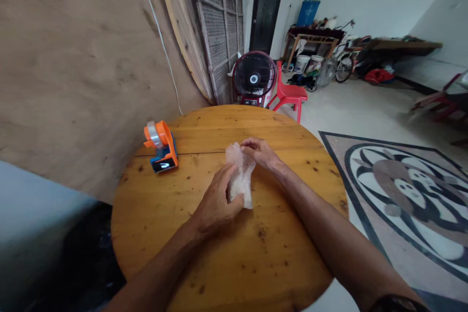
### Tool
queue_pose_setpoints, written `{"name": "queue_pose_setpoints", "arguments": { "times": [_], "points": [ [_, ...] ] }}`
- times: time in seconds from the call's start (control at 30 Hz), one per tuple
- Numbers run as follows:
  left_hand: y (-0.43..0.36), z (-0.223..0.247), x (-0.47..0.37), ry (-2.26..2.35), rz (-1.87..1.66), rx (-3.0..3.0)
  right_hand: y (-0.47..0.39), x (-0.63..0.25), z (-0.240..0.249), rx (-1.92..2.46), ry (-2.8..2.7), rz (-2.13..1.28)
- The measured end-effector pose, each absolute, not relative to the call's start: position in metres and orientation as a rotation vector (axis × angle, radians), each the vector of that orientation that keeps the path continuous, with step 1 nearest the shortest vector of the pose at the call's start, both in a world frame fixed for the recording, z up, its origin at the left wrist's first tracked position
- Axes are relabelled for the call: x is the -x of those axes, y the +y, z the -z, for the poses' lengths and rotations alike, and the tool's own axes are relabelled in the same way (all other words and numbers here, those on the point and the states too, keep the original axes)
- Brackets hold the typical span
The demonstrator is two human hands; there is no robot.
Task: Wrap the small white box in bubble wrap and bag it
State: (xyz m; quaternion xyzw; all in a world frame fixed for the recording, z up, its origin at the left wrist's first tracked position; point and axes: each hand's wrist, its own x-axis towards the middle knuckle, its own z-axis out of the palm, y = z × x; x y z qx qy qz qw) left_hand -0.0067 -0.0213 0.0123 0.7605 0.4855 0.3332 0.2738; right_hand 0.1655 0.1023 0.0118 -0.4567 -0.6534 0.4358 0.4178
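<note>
A bundle of clear bubble wrap (241, 183) lies at the middle of the round wooden table (204, 131); what it may contain cannot be made out. My left hand (221, 197) grips its left side, the thumb near the lower end and the fingers along the upper left. At the far right corner of the wrap, my right hand (261, 152) pinches the edge between thumb and curled fingers. An orange and blue tape dispenser (163, 148) with a roll of clear tape stands on the table's left part, apart from both hands.
Behind the table are a dark red fan (254, 78) and a red plastic chair (291, 91). A brown wall (80, 58) borders the table's left side. Farther back stand a bicycle (344, 66) and a cluttered table with a blue bin (308, 13).
</note>
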Motion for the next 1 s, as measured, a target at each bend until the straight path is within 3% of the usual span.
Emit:
{"name": "queue_pose_setpoints", "arguments": {
  "times": [1.0],
  "points": [
    [-0.0177, -0.0153, 0.007, 1.202, -0.902, -2.175, 0.0936, -0.1678, -0.0216, 1.036, -1.049, -1.523]
  ]
}}
